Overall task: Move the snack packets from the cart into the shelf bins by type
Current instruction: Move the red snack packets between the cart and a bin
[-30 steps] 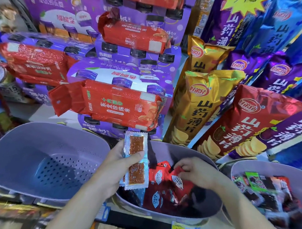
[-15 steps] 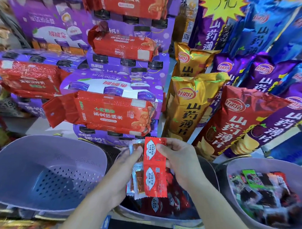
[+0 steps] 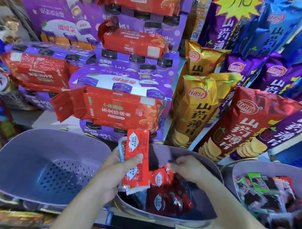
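Red foil snack packets point(image 3: 137, 160), light, limp and slick, sit pinched at mid-length in our left hand point(image 3: 118, 173) above the middle bin point(image 3: 212, 175), while our blurred right hand point(image 3: 187, 168), fingers curled, reaches toward more inside.

Both bare forearms reach forward and up.
The left hand point(image 3: 119, 168) is upright, thumb pressed over its curled fingers in a pinch; the right hand point(image 3: 187, 168), blurred, hangs palm-down with fingers loosely bent.
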Tool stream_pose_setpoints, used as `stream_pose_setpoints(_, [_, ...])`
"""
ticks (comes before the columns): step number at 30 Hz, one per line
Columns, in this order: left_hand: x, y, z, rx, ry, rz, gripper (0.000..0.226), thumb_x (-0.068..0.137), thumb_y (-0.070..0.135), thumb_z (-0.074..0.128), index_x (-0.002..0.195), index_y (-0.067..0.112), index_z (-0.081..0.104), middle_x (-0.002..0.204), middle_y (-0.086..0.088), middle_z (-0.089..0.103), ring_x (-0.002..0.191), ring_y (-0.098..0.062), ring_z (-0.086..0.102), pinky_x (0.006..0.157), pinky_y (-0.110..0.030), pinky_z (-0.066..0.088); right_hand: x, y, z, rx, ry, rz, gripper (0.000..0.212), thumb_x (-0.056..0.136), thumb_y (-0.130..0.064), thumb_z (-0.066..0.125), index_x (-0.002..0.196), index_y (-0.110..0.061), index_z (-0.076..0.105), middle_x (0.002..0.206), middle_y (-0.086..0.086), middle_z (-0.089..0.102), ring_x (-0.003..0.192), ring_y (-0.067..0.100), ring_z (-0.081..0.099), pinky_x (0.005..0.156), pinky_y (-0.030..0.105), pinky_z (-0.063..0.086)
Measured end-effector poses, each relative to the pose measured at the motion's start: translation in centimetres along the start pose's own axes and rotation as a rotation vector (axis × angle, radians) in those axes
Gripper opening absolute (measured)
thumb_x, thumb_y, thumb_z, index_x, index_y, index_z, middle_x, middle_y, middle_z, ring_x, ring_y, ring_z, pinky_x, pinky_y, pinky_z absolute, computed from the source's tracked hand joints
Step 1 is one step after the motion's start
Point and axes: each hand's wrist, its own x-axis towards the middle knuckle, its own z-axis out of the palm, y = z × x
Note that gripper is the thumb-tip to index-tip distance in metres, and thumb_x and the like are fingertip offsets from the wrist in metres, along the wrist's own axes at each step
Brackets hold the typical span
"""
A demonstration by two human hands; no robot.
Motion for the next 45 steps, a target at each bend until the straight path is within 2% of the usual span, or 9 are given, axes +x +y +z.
stream_pose_setpoints(3, [0.1,0.2,-0.4,0.000,0.028,0.001,0.061,0.071,0.030,0.086,0.128,0.022,0.067,0.112,-0.007,0.081,0.100,-0.027,0.079,0.080,-0.043,0.063,1.2,1.2,2.0,-0.458,-0.077,0.034,0.025,0.095,-0.050,0.066,0.090,-0.025,0.065,0.093,-0.002,0.069,0.093,0.019,0.066,0.076,0.031,0.044])
stream_pose_setpoints(9, [0.0,0.3,-0.7,-0.008,0.034,-0.001,0.062,0.074,0.028,0.084,0.132,0.021,0.065,0.114,-0.007,0.080,0.102,-0.027,0.079,0.080,-0.042,0.064,2.6,1.9,4.4,-0.639,-0.067,-0.049,0.022,0.094,-0.037,0.073,0.092,-0.016,0.066,0.121,0.014,0.070,0.112,0.031,0.066,0.086,0.029,0.048])
stream_pose_setpoints(13, [-0.1,0.4,-0.7,-0.028,0.024,0.005,0.057,0.078,0.026,0.083,0.132,0.022,0.065,0.114,-0.007,0.080,0.102,-0.027,0.079,0.076,-0.041,0.064,2.8,2.1,5.0,-0.524,-0.043,-0.050,0.025,0.089,-0.024,0.078,0.112,-0.014,0.074,0.116,0.006,0.073,0.111,0.023,0.067,0.100,0.036,0.053])
stream_pose_setpoints(17, [-0.1,0.4,-0.7,-0.032,0.022,0.005,0.055,0.080,0.026,0.082,0.132,0.023,0.065,0.115,-0.007,0.080,0.104,-0.028,0.078,0.082,-0.044,0.064,2.7,2.2,3.8,-0.389,-0.011,-0.027,0.008,0.085,-0.017,0.073,0.081,-0.022,0.067,0.084,-0.004,0.071,0.082,0.013,0.066,0.072,0.027,0.051])
stream_pose_setpoints(22, [0.0,0.3,-0.6,-0.020,0.024,0.030,0.056,0.077,0.028,0.083,0.130,0.025,0.066,0.114,-0.005,0.081,0.103,-0.026,0.079,0.086,-0.045,0.063,1.4,2.0,1.5,-0.088,0.039,-0.043,0.007,0.087,-0.014,0.071,0.083,-0.019,0.068,0.076,0.002,0.073,0.072,0.017,0.068,0.067,0.038,0.055])
stream_pose_setpoints(31, [-0.3,0.3,0.5,0.026,0.006,0.040,0.055,0.078,0.029,0.082,0.131,0.025,0.066,0.117,-0.004,0.080,0.107,-0.027,0.078,0.097,-0.052,0.060,-4.1,-1.6,-1.3,0.884,-0.261,-0.218,0.031,0.083,-0.012,0.077,0.110,-0.006,0.063,0.108,0.022,0.075,0.092,0.032,0.075,0.076,0.041,0.059])
stream_pose_setpoints(37, [-0.5,0.1,1.7,-0.053,-0.038,-0.003,0.045,0.085,0.045,0.076,0.125,0.026,0.071,0.117,-0.011,0.079,0.106,-0.031,0.078,0.081,-0.044,0.066,-5.5,-5.2,1.1,0.807,-0.064,-0.228,0.018,0.093,-0.004,0.074,0.107,0.002,0.065,0.094,0.013,0.071,0.084,0.029,0.071,0.086,0.054,0.058])
stream_pose_setpoints(41, [-0.5,-0.2,1.5,-0.003,-0.027,0.031,0.054,0.078,0.032,0.084,0.128,0.021,0.068,0.116,-0.014,0.079,0.105,-0.034,0.077,0.091,-0.050,0.063,-5.0,-5.4,1.9,0.740,-0.054,-0.286,0.016,0.091,-0.014,0.079,0.098,-0.003,0.070,0.074,0.001,0.065,0.062,0.011,0.065,0.058,0.022,0.055])
stream_pose_setpoints(45, [-0.4,-0.1,0.3,-0.048,0.044,0.049,0.050,0.077,0.030,0.085,0.124,0.023,0.070,0.114,-0.011,0.080,0.103,-0.033,0.078,0.084,-0.048,0.065,-1.9,-3.4,1.7,0.735,-0.015,-0.134,0.018,0.095,-0.021,0.076,0.101,-0.004,0.071,0.082,0.011,0.073,0.070,0.023,0.072,0.066,0.032,0.060])
